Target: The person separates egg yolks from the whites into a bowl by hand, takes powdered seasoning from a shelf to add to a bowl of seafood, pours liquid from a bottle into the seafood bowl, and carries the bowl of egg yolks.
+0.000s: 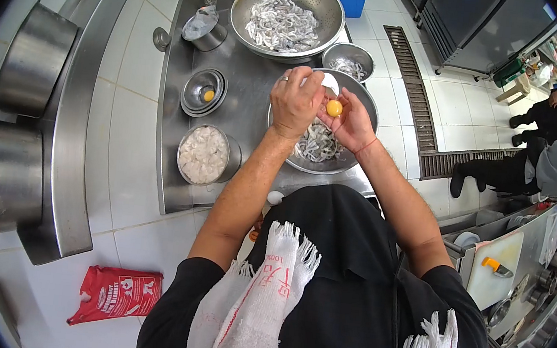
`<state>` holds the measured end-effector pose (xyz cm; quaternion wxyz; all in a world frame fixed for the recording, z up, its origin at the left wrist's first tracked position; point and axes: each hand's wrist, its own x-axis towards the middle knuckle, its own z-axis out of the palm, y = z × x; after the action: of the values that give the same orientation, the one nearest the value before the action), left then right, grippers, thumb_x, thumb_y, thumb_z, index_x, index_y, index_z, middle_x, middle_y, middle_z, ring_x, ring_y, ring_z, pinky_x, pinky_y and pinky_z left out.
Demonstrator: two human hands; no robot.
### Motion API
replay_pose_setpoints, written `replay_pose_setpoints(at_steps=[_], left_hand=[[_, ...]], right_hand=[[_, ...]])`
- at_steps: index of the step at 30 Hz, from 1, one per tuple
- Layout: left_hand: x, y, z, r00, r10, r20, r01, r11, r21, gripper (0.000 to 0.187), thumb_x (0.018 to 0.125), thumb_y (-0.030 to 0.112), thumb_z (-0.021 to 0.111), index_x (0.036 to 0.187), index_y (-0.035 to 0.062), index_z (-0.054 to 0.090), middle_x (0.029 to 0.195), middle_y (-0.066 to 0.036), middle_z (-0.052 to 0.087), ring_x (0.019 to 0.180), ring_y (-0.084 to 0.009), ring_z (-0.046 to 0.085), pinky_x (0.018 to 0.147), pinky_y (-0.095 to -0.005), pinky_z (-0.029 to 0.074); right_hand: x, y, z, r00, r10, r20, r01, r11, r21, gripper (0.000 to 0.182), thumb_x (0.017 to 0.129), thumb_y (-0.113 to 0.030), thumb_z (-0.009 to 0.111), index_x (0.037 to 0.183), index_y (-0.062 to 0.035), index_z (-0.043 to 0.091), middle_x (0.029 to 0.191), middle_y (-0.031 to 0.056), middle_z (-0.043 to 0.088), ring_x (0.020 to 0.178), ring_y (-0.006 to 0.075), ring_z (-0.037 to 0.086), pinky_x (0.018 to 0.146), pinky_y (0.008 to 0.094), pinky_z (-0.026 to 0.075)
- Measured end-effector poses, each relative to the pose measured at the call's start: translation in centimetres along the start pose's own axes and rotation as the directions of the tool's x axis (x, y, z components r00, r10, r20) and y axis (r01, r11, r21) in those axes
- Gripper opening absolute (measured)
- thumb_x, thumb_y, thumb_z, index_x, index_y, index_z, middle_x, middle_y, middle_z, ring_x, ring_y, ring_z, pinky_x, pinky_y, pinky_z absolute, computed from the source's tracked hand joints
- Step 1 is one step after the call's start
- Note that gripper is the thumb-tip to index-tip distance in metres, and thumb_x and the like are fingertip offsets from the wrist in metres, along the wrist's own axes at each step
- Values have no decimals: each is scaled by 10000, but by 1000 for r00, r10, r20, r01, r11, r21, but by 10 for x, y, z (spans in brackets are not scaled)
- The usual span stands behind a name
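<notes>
Over a large steel bowl (367,107) of pale sliced strips (319,143), my left hand (296,101) pinches a white eggshell (330,84). Beside it, my right hand (354,122) is palm up with its fingers spread, and a yellow egg yolk (333,108) rests at its fingertips. The two hands nearly touch. To their left, another yolk (208,95) lies in small nested steel bowls (191,102). Below those, a steel pot (229,162) holds pale chunks in liquid.
A big colander (240,17) of strips and a smaller bowl (367,55) stand behind my hands. A bag-topped steel container (208,39) is at the back left. A white egg (275,198) lies by the near edge. Other people (551,165) are at far right.
</notes>
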<state>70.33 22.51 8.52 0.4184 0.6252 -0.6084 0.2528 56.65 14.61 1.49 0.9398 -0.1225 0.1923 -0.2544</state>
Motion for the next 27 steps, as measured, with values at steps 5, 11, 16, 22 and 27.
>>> replay_pose_setpoints(at_steps=[5, 11, 16, 22, 27], left_hand=[[16, -1, -8, 998, 17, -67, -19, 1000, -22, 319, 705, 52, 777, 994, 131, 668, 947, -47, 626, 851, -281, 656, 723, -412, 530], [43, 0, -21, 987, 29, -160, -34, 999, -32, 306, 713, 57, 788, 987, 132, 672, 960, -52, 636, 853, -279, 664, 719, -403, 534], [49, -2, -22, 986, 5, -166, -10, 999, -33, 286, 736, 68, 791, 990, 129, 676, 965, -52, 641, 840, -280, 670, 701, -396, 538], [43, -5, -25, 986, -25, -164, 17, 999, -49, 285, 738, 61, 788, 993, 123, 677, 964, -46, 642, 792, -245, 669, 691, -380, 543], [38, -10, -29, 985, -51, -167, 38, 996, -85, 277, 745, 31, 769, 991, 114, 674, 950, -48, 643, 747, -222, 662, 648, -356, 540]], right_hand=[[3, -9, 10, 997, 0, 81, 2, 1000, -26, 365, 1065, -346, 471, 1053, 2, 580, 1175, 227, 634, 1105, 331, 652, 1009, 454, 543], [-3, -20, 39, 991, -44, 126, 50, 998, -48, 394, 1067, -349, 466, 1097, 27, 582, 1185, 221, 631, 1118, 324, 644, 1012, 449, 542], [7, -11, 23, 999, 17, 38, -13, 995, -103, 455, 1079, -367, 432, 1179, 59, 557, 1207, 219, 614, 1137, 323, 632, 1024, 455, 540], [11, -14, 23, 999, -42, -11, 41, 992, -118, 502, 1091, -383, 385, 1205, 80, 541, 1193, 240, 619, 1115, 332, 645, 1010, 455, 550], [12, -10, 22, 1000, -3, -4, 2, 995, -104, 509, 1092, -386, 391, 1221, 89, 515, 1176, 243, 619, 1099, 347, 653, 1000, 467, 556]])
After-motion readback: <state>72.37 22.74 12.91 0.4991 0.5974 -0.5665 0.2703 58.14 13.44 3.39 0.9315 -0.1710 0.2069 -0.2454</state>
